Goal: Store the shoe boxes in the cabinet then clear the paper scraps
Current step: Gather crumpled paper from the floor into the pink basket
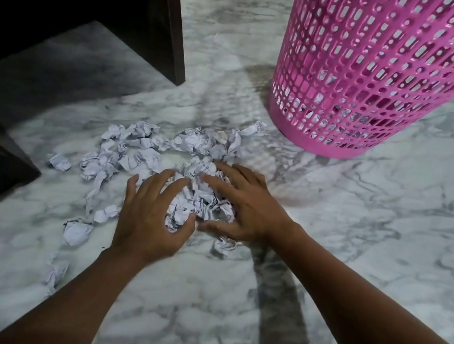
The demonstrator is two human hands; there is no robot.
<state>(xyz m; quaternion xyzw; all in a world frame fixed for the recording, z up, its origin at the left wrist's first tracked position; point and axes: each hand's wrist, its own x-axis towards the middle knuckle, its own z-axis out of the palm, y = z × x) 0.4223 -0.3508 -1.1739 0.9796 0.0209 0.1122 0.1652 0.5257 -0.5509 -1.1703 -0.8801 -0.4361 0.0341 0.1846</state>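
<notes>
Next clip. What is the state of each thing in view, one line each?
Left hand: fingers curled round a bunch of paper scraps.
Right hand: straight fingers pressing that bunch.
Paper scraps: crumpled, mostly strewn on the marble floor.
Pink basket: upright, some paper inside.
Cabinet: dark inside, contents hidden.

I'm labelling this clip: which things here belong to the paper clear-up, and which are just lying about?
In the job: crumpled white paper scraps, pink perforated plastic basket, left hand, right hand.
Just there: dark wooden furniture panel, grey-veined marble floor.

Home: marble floor, pink wastebasket, dark cabinet.
</notes>
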